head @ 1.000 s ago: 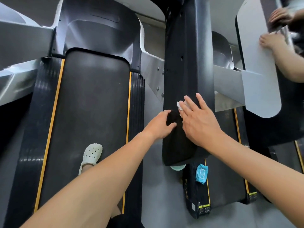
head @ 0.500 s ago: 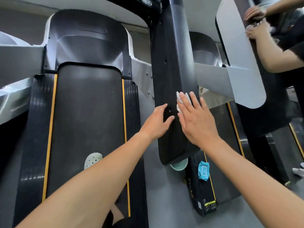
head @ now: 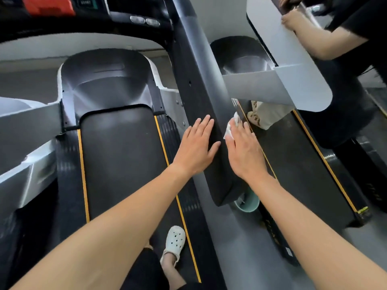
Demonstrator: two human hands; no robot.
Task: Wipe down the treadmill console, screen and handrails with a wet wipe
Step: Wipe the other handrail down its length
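A white clog [head: 175,239] stands on the treadmill belt [head: 121,153], near centre. Beyond it, the left hand [head: 198,145] lies flat, fingers straight, on the black handrail [head: 199,80]. The right hand [head: 245,152], fingers extended, presses a white wet wipe [head: 231,126] against the rail's right side. The console [head: 117,15] sits far left.

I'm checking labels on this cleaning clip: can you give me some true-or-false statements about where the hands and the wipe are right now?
1. The left hand lies flat on the black handrail. True.
2. The wet wipe is under the left hand. False: the right hand presses it against the handrail's right side.
3. A white clog stands on the treadmill belt. True.
4. The left hand is curled into a fist. False: its fingers are straight.
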